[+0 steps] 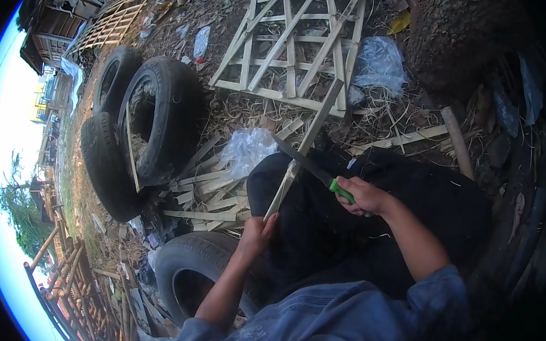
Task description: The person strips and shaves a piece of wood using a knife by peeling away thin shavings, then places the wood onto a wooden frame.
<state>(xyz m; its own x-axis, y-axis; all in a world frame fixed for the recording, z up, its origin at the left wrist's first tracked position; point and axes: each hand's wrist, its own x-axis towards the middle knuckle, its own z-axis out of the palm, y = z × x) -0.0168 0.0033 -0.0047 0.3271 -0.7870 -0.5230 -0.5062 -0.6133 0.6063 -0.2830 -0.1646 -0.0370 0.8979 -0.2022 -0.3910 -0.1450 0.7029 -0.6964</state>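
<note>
My left hand (258,234) is closed around the near end of a long bamboo strip (314,130), which slants up and away across my dark-clothed knee. In my right hand (361,197) is a knife (308,163) with a green handle and a dark blade. The blade lies across the strip or just over it; whether it touches cannot be told. Beyond the strip's far end, a woven bamboo lattice panel (291,64) rests on the ground. A heap of split bamboo strips (211,198) is beside my left hand, with a clear plastic bag (247,151) against it.
Several old tyres (179,113) stand and lie to the left, and another tyre (184,269) is close to my left forearm. Another plastic bag (380,63) lies right of the lattice. A short wooden stake (457,142) is at the right. Stacked bamboo poles (81,290) show at lower left.
</note>
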